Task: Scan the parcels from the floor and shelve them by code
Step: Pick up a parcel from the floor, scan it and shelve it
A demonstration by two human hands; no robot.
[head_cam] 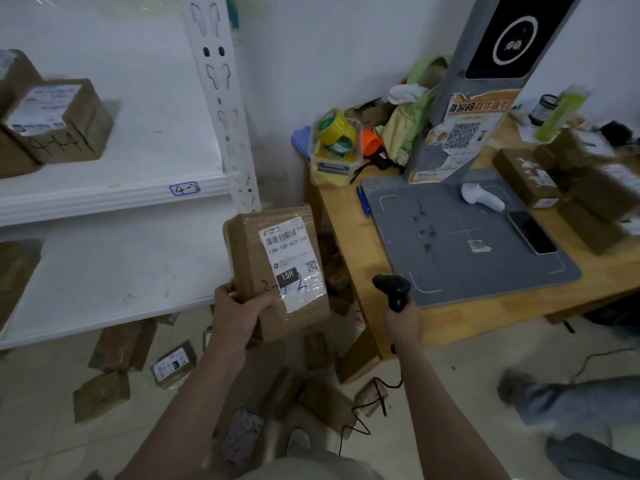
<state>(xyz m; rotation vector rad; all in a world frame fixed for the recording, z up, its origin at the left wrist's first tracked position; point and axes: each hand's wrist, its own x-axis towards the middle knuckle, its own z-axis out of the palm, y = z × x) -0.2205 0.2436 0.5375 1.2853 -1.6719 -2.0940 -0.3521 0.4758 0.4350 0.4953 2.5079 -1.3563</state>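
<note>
Parcel (277,275), label up and long axis running away from the person, hangs just right of the shelf (104,202), left hand (235,311) curled round its near corner, while the right hand (403,322), farther right of the shelf, grips the scanner (393,287).

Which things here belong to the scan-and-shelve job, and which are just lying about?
Job: held parcel in left hand; scanner in right hand; floor parcels; shelf tagged 4-2; shelved parcels.
Lying about: tape rolls; phone and white device on grey pad; green bottle.
</note>
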